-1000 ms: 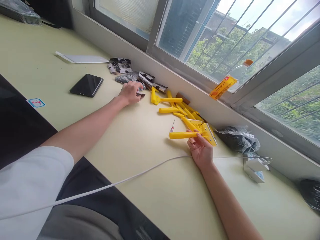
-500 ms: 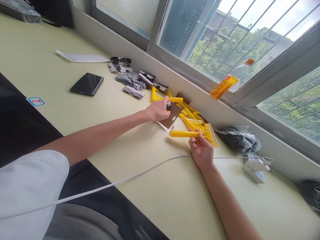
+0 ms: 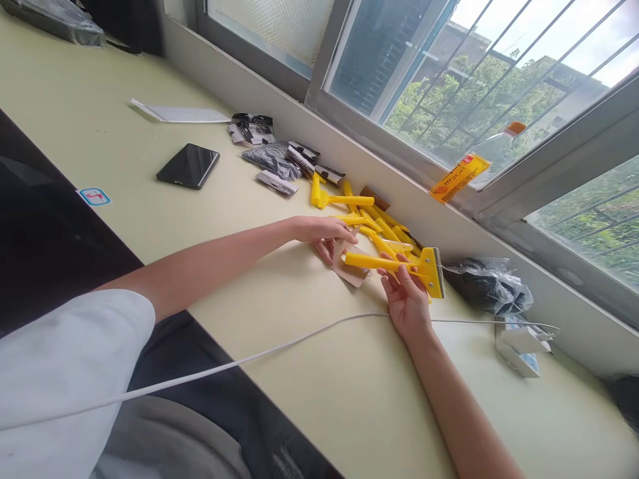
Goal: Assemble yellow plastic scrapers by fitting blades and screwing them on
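Note:
My right hand [image 3: 407, 296] grips a yellow scraper [image 3: 382, 263] by its handle, with the wide metal-edged head pointing right. Left of it, my left hand [image 3: 327, 234] is closed on a brown cardboard card [image 3: 351, 271], which hangs down close to the scraper's handle end. Part of the card lies behind the handle. Just beyond both hands, several more yellow scrapers [image 3: 382, 226] are heaped against the wall below the window. One loose scraper [image 3: 349, 200] lies at the left end of that heap.
Black-and-white packets [image 3: 272, 159] lie left of the heap, near a black phone [image 3: 188, 166] and a white sheet [image 3: 182, 114]. A white cable [image 3: 279, 346] crosses the table to a charger [image 3: 524, 339]. A bagged black item [image 3: 492, 286] and a bottle [image 3: 464, 174] are at right.
My left hand has moved down and toward me with the card, which now hangs lower beside the scraper handle. My right hand still holds the scraper. The view has shifted slightly.

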### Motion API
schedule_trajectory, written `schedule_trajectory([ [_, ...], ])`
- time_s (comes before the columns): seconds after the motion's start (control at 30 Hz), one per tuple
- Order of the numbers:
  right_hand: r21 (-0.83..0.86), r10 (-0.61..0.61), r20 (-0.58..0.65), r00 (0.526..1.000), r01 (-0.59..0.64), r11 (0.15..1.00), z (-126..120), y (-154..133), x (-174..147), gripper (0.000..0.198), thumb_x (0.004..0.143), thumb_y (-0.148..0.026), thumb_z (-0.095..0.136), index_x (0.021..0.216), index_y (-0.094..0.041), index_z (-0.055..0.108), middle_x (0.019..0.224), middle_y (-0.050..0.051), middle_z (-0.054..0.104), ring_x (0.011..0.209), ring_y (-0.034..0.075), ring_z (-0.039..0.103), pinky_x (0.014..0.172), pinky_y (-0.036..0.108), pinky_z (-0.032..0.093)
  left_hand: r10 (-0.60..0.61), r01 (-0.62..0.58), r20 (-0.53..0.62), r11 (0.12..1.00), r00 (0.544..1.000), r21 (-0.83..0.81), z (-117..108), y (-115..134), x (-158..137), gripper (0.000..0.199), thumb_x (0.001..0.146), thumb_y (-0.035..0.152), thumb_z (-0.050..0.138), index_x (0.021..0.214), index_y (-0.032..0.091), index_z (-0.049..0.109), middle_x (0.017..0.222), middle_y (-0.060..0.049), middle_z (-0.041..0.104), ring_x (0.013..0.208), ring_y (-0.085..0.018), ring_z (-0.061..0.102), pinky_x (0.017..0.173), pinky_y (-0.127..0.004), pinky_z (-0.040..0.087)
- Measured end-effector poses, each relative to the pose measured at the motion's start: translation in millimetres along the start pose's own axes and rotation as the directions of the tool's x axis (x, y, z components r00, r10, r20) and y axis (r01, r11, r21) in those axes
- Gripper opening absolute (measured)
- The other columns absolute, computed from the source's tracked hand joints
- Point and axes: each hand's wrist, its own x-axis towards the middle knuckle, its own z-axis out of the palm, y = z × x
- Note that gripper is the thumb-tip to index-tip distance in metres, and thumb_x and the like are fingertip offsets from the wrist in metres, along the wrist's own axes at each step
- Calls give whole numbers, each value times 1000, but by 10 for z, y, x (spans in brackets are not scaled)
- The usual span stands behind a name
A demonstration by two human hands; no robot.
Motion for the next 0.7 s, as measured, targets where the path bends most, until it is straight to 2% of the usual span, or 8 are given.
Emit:
schedule_trajectory([
  [0.1, -10, -16, -16, 1000, 16, 1000, 25, 16, -14, 42, 75, -30, 86, 112, -22, 68, 96, 2, 72, 81, 14, 73, 72, 20, 60, -102, 109, 49, 981, 994, -159, 6, 10, -36, 58, 87, 68, 42, 106, 17, 62, 74, -5, 64, 63, -13, 65, 60, -25, 58],
  [0.17, -11, -47, -39, 998, 46, 999, 36, 31, -17, 39, 73, -28, 88, 107, -23, 70, 85, -1, 70, 74, 12, 71, 71, 20, 59, -159, 167, 51, 950, 986, -264, 10, 3, -51, 64, 83, 73, 44, 108, 16, 58, 72, -4, 62, 62, -12, 63, 63, -27, 59],
  [0.3, -52, -98, -103, 990, 93, 994, 51, 60, -16, 37, 69, -29, 90, 101, -22, 73, 90, -2, 68, 69, 9, 65, 70, 21, 58, -217, 217, 43, 900, 975, -378, 8, -31, -58, 67, 76, 74, 58, 110, 17, 54, 78, -3, 61, 67, -12, 63, 69, -26, 60],
  [0.4, -146, -121, -138, 983, 100, 984, 62, 83, -14, 34, 69, -32, 90, 97, -19, 75, 84, -1, 66, 67, 8, 61, 66, 19, 54, -232, 224, 32, 883, 972, -412, 3, -58, -50, 59, 81, 66, 58, 114, 17, 54, 79, -3, 59, 67, -12, 63, 68, -27, 62],
  [0.5, -253, -143, -132, 981, 106, 962, 62, 108, -14, 31, 71, -35, 88, 92, -19, 74, 79, 0, 65, 67, 10, 59, 64, 20, 52, -253, 226, -12, 887, 968, -402, -2, -72, -47, 50, 83, 48, 60, 122, 18, 51, 82, -3, 58, 66, -12, 64, 65, -28, 63],
  [0.6, -333, -173, -99, 980, 131, 934, 45, 127, -15, 30, 73, -39, 86, 92, -19, 72, 80, 1, 65, 69, 11, 58, 64, 23, 50, -270, 254, 11, 894, 963, -370, -10, -84, -50, 56, 77, 26, 62, 130, 17, 48, 87, -4, 61, 68, -14, 67, 63, -28, 63],
  [0.7, -437, -221, -59, 973, 174, 882, 11, 137, -17, 29, 78, -42, 82, 91, -19, 70, 79, 1, 63, 68, 12, 55, 66, 25, 49, -254, 252, 45, 897, 966, -364, -18, -106, -51, 64, 72, 18, 61, 134, 15, 45, 90, -5, 63, 74, -17, 70, 65, -30, 64],
])
